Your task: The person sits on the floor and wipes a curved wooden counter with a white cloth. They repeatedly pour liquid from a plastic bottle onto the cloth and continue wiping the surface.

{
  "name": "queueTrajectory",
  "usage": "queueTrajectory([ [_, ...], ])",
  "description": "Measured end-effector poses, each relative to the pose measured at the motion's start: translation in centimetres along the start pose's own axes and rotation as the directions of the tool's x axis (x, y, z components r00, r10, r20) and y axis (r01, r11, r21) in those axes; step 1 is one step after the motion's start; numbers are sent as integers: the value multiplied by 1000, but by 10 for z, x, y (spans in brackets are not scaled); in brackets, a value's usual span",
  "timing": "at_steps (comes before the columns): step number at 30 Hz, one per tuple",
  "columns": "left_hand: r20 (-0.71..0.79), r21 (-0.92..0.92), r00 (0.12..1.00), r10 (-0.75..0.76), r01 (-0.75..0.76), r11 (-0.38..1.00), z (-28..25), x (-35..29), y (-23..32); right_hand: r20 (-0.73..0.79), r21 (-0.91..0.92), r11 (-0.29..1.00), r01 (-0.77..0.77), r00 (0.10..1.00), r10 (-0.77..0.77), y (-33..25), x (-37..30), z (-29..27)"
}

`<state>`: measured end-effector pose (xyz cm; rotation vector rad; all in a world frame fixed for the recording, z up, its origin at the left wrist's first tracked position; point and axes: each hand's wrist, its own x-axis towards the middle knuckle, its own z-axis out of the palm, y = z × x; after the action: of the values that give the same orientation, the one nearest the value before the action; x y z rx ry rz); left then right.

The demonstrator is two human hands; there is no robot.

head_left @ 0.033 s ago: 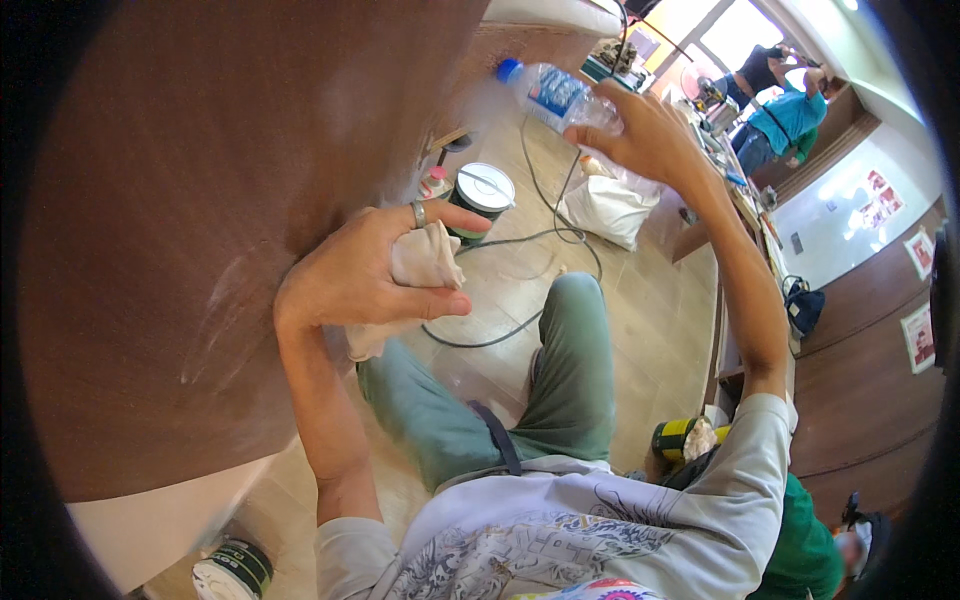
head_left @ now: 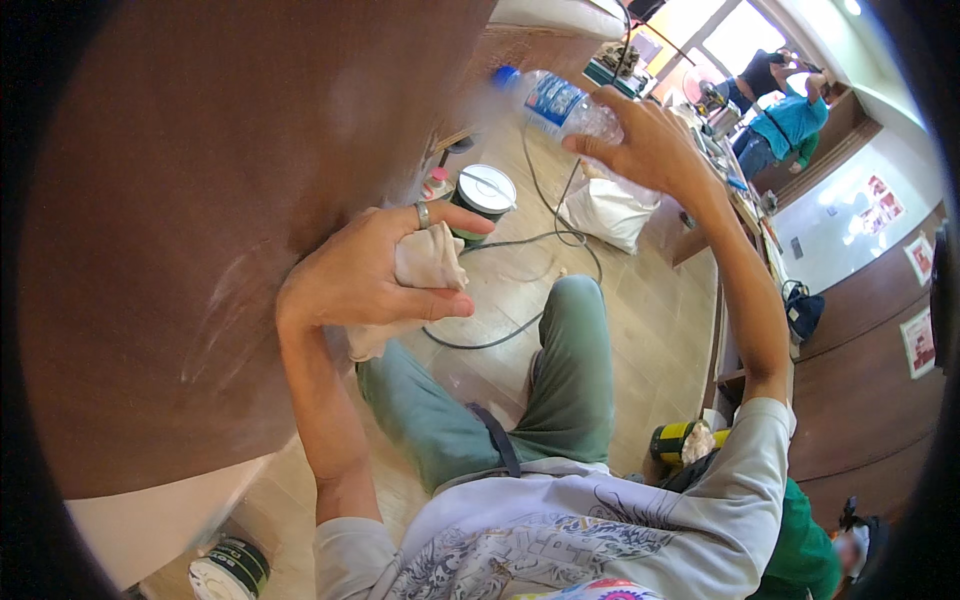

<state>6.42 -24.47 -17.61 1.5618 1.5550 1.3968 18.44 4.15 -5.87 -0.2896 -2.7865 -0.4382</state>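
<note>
In my right hand [head_left: 655, 145] is a clear plastic bottle [head_left: 556, 104] with a blue cap and blue label. It lies tilted on its side, its cap end pointing left toward the brown wooden panel [head_left: 200, 240]. The cap end looks blurred. My left hand [head_left: 350, 265], with a ring on one finger, is closed round a crumpled cream cloth [head_left: 430, 258]. The back of that hand is close beside the panel; whether they touch I cannot tell. Pale smears mark the panel's surface.
A dark paint can with a white lid [head_left: 487, 188], a black cable [head_left: 515, 240] and a white sack [head_left: 612, 210] are on the tiled floor. Other cans stand at lower left [head_left: 230, 570] and right [head_left: 675, 440]. Co-workers [head_left: 790, 115] stand far right; another person in green [head_left: 810, 540] is close behind.
My right hand and the bottle have shifted very slightly, the cap end a little left and down. The left hand and cloth are almost unmoved.
</note>
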Motion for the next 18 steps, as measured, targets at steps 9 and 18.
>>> queueTrajectory([
  [9,16,3,1000,24,-24,1000,-1,-1,-2,-28,-44,998,-45,999,44,11,1,19],
  [18,24,0,1000,9,-9,1000,0,-1,-2,53,-75,988,-135,989,139,33,15,29],
])
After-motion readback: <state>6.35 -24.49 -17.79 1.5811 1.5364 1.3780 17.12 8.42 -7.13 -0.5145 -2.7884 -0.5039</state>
